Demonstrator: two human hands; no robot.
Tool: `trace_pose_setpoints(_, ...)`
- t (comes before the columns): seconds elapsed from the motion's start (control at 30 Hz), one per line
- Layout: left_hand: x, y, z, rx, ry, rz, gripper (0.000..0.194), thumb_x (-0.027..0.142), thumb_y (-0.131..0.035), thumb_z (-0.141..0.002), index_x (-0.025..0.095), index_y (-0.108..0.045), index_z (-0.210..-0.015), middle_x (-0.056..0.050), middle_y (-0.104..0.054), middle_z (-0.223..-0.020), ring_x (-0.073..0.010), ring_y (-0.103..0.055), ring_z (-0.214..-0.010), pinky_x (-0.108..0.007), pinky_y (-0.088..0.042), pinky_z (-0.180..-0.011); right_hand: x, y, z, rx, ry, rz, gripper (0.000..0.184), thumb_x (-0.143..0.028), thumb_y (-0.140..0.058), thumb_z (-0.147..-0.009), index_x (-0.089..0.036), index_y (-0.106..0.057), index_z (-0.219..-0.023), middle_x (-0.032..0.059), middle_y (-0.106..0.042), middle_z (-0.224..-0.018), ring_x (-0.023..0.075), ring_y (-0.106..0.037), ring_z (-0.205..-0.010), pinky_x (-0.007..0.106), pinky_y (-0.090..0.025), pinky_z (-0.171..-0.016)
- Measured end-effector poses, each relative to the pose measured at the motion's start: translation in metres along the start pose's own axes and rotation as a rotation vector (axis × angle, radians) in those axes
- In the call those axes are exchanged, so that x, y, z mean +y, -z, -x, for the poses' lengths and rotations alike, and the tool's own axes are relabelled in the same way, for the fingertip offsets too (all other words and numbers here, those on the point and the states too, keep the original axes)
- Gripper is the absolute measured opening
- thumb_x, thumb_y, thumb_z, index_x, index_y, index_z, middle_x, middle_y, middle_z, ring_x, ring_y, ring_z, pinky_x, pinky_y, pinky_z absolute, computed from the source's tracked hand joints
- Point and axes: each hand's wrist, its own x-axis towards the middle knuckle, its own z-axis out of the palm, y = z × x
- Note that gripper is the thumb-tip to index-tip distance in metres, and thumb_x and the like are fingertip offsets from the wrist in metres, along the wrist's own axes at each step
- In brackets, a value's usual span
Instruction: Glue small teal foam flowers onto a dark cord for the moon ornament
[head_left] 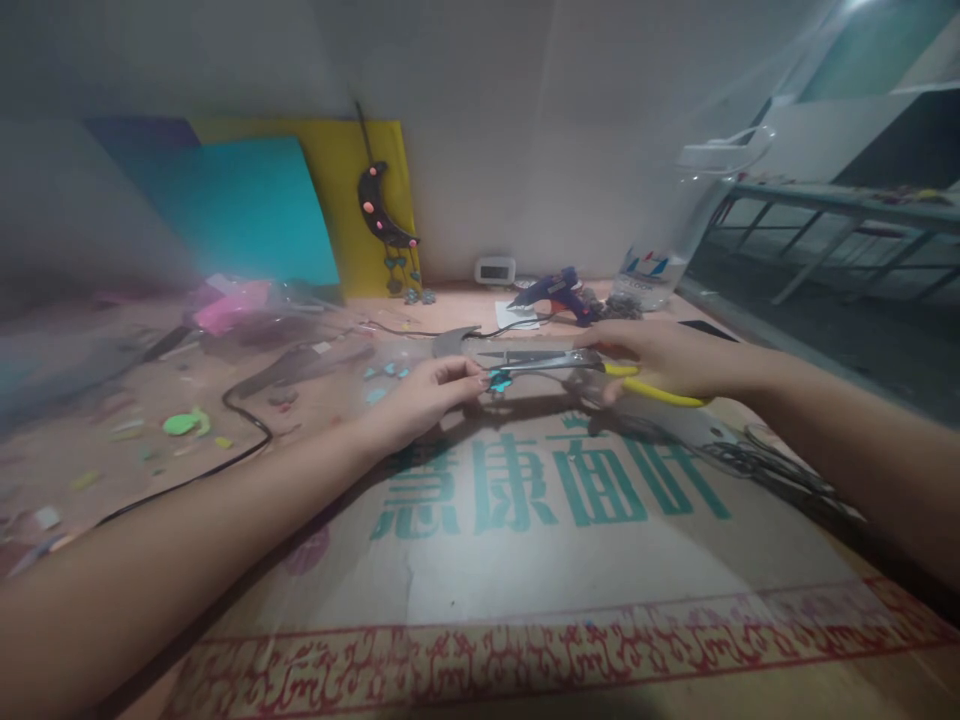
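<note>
Between the fingertips of my left hand [442, 395] is a small teal piece [499, 380], which looks like a cut-out shape. My right hand [652, 360] grips scissors with yellow handles [660, 392]; their metal blades [544, 360] point left and lie just above the teal piece, slightly parted. Whether the blades touch it I cannot tell. Behind my left hand rests a dark grey crescent cut-out [454, 342]. Several small light-blue pieces [386, 370] lie to the left of that hand. Under both hands spreads a printed cardboard sheet [510, 575].
A blue glue gun [551, 290] and a small white digital display [495, 270] stand at the back. A decorated crescent hanging [382, 212] leans against coloured sheets [247, 210]. At right are a clear plastic jug [675, 230] and coiled wire [757, 460]; scraps and a black cord [247, 420] lie left.
</note>
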Motion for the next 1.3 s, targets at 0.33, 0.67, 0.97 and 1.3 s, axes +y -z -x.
trace_pose_setpoints(0.33, 0.001, 0.0, 0.001, -0.003, 0.068, -0.052, 0.024, 0.039, -0.065, -0.077, 0.018, -0.055, -0.072, 0.003, -0.055, -0.063, -0.007, -0.038, -0.047, -0.021, -0.024, -0.043, 0.001, -0.005, -0.005, -0.043, -0.021, 0.031, 0.059, -0.062, -0.072, -0.069, -0.031, -0.062, -0.118, 0.0036, -0.069, -0.112, 0.0257, -0.063, -0.092, 0.031, -0.042, -0.07)
trace_pose_setpoints(0.67, 0.006, -0.001, 0.002, 0.011, 0.027, -0.079, 0.02, 0.033, -0.065, -0.074, 0.018, -0.054, -0.067, 0.003, -0.056, -0.062, -0.0089, -0.042, -0.053, -0.022, -0.028, -0.049, 0.002, -0.002, -0.001, 0.058, 0.052, 0.113, 0.057, -0.066, -0.066, -0.074, -0.03, -0.063, -0.118, 0.0044, -0.07, -0.104, 0.0239, -0.063, -0.086, 0.029, -0.036, -0.064)
trace_pose_setpoints(0.97, 0.002, 0.001, 0.002, -0.013, 0.072, -0.037, 0.02, 0.035, -0.065, -0.076, 0.019, -0.055, -0.072, 0.006, -0.051, -0.055, -0.0073, -0.036, -0.044, -0.021, -0.025, -0.045, 0.002, 0.004, 0.0, 0.044, 0.07, 0.122, 0.059, -0.065, -0.066, -0.075, -0.028, -0.063, -0.121, 0.0065, -0.07, -0.105, 0.0248, -0.063, -0.087, 0.03, -0.037, -0.067)
trace_pose_setpoints(1.3, 0.001, 0.001, 0.002, -0.028, 0.073, -0.031, 0.026, 0.042, -0.066, -0.077, 0.018, -0.056, -0.074, 0.004, -0.055, -0.06, -0.0064, -0.038, -0.043, -0.021, -0.023, -0.041, 0.005, 0.006, 0.0, 0.01, 0.026, 0.099, 0.058, -0.064, -0.068, -0.072, -0.028, -0.065, -0.118, 0.0072, -0.07, -0.109, 0.0277, -0.062, -0.092, 0.033, -0.038, -0.069)
